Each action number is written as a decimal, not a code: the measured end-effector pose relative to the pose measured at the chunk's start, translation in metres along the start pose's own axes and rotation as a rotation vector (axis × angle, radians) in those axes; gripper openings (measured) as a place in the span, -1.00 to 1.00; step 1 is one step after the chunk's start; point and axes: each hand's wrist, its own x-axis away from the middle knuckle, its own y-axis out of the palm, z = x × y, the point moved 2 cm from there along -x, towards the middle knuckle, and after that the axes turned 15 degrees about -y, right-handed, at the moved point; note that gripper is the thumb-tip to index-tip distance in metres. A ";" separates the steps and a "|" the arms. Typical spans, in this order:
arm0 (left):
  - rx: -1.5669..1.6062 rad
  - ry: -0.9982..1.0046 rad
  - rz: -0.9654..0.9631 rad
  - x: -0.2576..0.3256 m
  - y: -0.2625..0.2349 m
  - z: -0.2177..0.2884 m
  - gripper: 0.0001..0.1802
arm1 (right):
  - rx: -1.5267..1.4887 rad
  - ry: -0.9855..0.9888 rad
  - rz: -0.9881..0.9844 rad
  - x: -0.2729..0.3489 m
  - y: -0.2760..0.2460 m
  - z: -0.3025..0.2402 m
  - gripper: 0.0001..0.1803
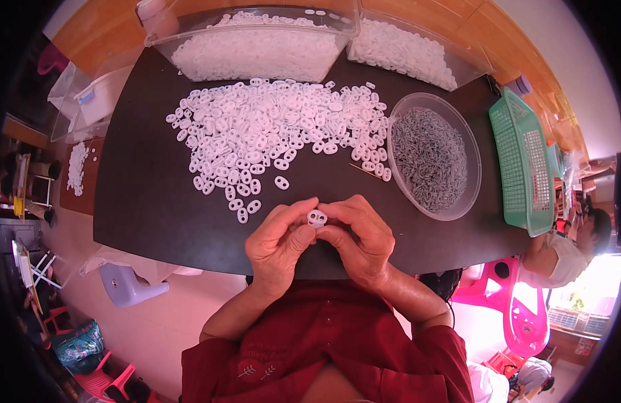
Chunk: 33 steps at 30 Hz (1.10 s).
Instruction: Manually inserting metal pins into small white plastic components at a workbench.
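Between the fingertips of my left hand (280,245) and my right hand (359,242) sits a small white plastic piece (317,217) with holes in its face. Both hands pinch it from either side, close to the table's near edge. Beyond them spreads a heap of loose white oval two-holed plastic pieces (256,127). One such oval piece (281,183) lies apart at the heap's near side. To the right of the heap, a round clear tub (473,181) holds many small grey metal screws (431,158).
Two clear bins (256,57) (404,54) of white pieces stand along the dark table's (156,208) far edge. A green plastic basket (522,164) is at the right, near another person (559,258). A thin stick (365,171) lies beside the tub. A purple stool (125,285) stands on the floor.
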 end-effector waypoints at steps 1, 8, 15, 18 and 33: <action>-0.001 -0.001 0.000 0.000 0.000 -0.001 -0.69 | 0.000 0.001 0.001 0.000 0.000 0.000 -0.67; -0.057 0.113 0.094 0.002 0.002 -0.007 -0.72 | -0.003 -0.026 -0.020 0.002 0.002 -0.001 -0.67; -0.115 0.197 0.181 0.005 0.006 -0.005 -0.79 | 0.034 -0.099 -0.008 0.003 0.005 -0.002 -0.63; -0.191 0.243 0.217 0.005 0.006 -0.008 -0.79 | 0.040 -0.112 0.001 0.006 0.007 -0.001 -0.62; -0.118 0.196 0.117 0.009 0.005 -0.005 -0.73 | 0.014 -0.122 -0.023 0.004 0.005 0.000 -0.65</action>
